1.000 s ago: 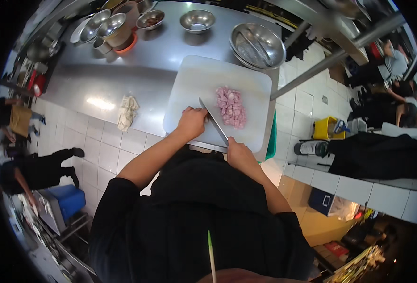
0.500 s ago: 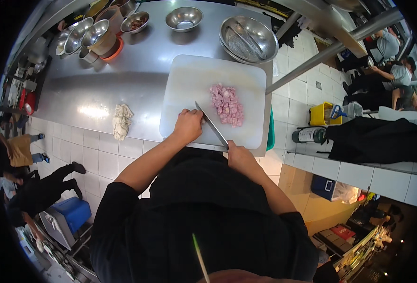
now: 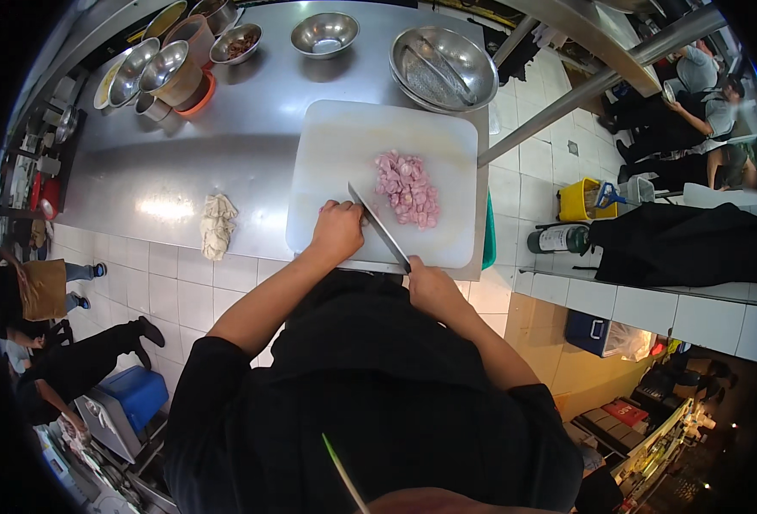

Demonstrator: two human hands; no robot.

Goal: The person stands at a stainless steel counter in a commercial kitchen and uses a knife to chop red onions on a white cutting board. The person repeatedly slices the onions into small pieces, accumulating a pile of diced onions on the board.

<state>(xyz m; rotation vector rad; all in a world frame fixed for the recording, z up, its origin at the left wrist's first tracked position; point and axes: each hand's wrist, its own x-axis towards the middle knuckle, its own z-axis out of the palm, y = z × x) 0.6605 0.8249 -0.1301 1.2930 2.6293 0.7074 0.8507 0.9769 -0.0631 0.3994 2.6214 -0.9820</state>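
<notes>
A kitchen knife (image 3: 380, 230) slants across the near part of a white cutting board (image 3: 327, 141). My right hand (image 3: 433, 289) is closed around its handle at the board's near edge, and the blade points away to the left. Fingers curled, my left hand (image 3: 340, 231) rests on the board just left of the blade. Whatever lies under those fingers is hidden. To the right of the blade is a heap of small chopped pink pieces (image 3: 408, 188); I cannot tell for certain what food they are.
A crumpled cloth (image 3: 218, 226) lies near the steel table's front edge. Behind the board stand a large metal bowl with tongs (image 3: 444, 68) and a smaller bowl (image 3: 324, 36). Several bowls and tubs (image 3: 173, 75) crowd the back left. A metal post (image 3: 550, 117) rises at the right.
The whole view has shifted slightly. My hands and the knife keep nearly the same place on the board, and the pink heap looks unchanged. People in the background have moved a little.
</notes>
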